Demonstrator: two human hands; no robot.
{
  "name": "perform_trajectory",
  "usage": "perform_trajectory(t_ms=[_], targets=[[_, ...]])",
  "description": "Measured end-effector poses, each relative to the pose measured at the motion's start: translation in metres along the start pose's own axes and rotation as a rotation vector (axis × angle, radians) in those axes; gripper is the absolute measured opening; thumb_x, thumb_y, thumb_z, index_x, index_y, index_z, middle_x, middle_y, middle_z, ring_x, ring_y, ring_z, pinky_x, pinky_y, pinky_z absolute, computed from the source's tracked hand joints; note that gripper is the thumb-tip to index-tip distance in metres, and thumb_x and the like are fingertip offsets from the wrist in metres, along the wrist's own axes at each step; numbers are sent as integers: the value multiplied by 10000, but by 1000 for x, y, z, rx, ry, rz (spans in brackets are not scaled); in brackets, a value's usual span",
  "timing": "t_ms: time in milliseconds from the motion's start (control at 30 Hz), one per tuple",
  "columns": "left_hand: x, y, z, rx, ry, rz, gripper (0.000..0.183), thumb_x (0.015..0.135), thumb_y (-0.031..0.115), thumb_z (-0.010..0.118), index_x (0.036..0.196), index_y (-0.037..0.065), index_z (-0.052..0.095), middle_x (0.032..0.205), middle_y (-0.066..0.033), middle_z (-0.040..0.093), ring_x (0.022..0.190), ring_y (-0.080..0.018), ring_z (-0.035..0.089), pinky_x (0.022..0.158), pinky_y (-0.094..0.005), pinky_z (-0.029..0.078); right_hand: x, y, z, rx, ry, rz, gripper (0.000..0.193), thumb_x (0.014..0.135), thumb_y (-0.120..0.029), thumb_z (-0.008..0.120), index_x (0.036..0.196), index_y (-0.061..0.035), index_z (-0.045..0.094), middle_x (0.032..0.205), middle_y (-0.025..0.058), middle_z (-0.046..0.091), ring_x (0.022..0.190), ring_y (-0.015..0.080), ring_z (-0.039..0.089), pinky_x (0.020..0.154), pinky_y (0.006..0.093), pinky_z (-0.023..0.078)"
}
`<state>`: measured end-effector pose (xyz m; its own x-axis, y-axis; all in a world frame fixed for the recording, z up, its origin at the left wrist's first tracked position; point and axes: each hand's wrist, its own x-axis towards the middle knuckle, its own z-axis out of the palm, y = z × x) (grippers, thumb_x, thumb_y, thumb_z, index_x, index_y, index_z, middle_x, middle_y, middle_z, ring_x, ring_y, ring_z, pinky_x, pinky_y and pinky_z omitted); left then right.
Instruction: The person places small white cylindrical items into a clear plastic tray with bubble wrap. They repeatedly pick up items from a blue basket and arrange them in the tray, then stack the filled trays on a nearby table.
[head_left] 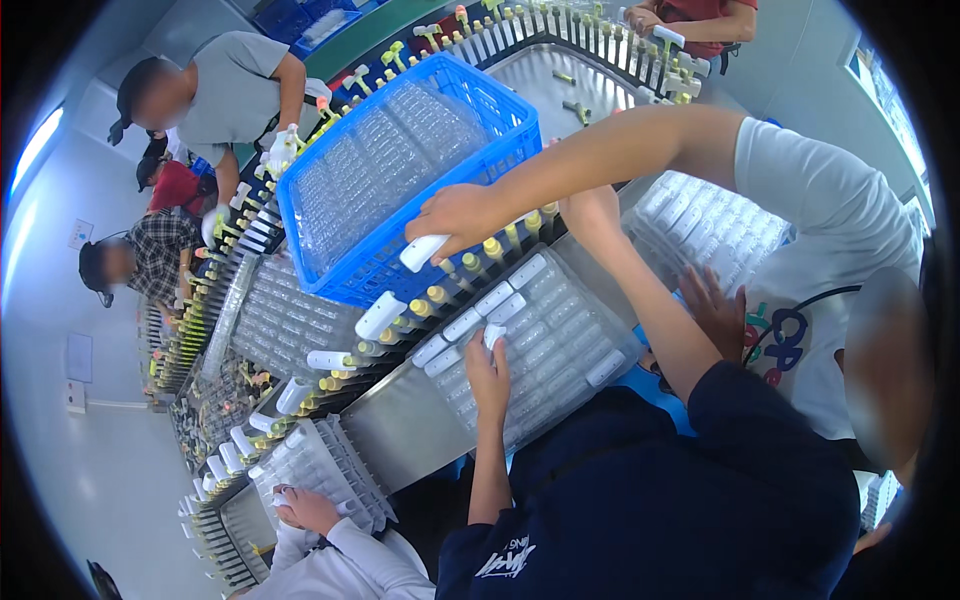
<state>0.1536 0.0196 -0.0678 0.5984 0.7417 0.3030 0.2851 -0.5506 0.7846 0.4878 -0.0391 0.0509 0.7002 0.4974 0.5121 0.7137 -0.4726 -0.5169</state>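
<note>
My left hand (488, 378) is closed on a small white oblong plastic piece (494, 335), held over the clear plastic tray (545, 375). Along the tray's far left edge lie several like white pieces (462, 325); another sits near its right corner. My right hand (592, 212) reaches beyond the tray to the line of yellow-topped pegs. A co-worker's forearm (620, 150) crosses in front of it, so its fingers are mostly hidden. That co-worker's hand (455, 222) grips a white piece (424, 252) beside the blue crate (420, 200).
Clear trays fill the blue crate. The peg-lined conveyor (425, 305) curves around, some pegs bearing white pieces. More trays (715, 225) lie at right. At lower left, a co-worker's hands (308, 508) work over another tray (325, 465). Bare metal worktop (405, 425) lies between the trays.
</note>
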Motion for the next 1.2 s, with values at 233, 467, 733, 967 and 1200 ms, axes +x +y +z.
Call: perform_trajectory(t_ms=[233, 467, 733, 967, 1200], targets=[[-5, -7, -6, -37, 16, -9, 410, 1087, 197, 673, 1393, -64, 592, 1277, -303, 672, 1173, -461, 654, 1026, -494, 509, -83, -73, -15, 221, 105, -313, 358, 929, -39, 706, 1285, -25, 673, 1432, 268, 567, 1345, 506, 522, 1122, 617, 443], [0, -8, -2, 4, -42, 1, 404, 1091, 175, 657, 1407, -68, 589, 1304, -266, 684, 1225, -392, 658, 1074, -445, 491, -206, -39, -44, 331, -574, -142, 184, 917, -114, 757, 1100, -100, 743, 1162, 107, 683, 1127, 368, 668, 993, 516, 529], [3, 17, -18, -1, -46, 89, 423, 1047, 169, 719, 1390, -48, 601, 1284, -288, 668, 1194, -450, 646, 1040, -495, 504, -258, -5, -98, 43, -706, -201, 218, 878, -163, 802, 1091, -155, 756, 1253, 40, 672, 1246, 273, 616, 1029, 464, 493], [49, 113, -55, -80, 79, 148, 414, 1037, 146, 740, 1384, -39, 608, 1210, -242, 717, 1083, -387, 725, 952, -451, 563, -269, 0, -95, -10, -686, -241, 290, 826, -143, 849, 1105, -172, 779, 1336, 39, 654, 1307, 269, 587, 1072, 458, 478], [100, 140, -55, -145, 66, 271, 379, 1048, 124, 722, 1375, -37, 619, 1226, -237, 746, 1129, -364, 746, 1000, -439, 559, -273, 4, -96, -64, -697, -355, 347, 808, -177, 866, 1146, -175, 791, 1396, 50, 636, 1340, 266, 575, 1063, 444, 479]])
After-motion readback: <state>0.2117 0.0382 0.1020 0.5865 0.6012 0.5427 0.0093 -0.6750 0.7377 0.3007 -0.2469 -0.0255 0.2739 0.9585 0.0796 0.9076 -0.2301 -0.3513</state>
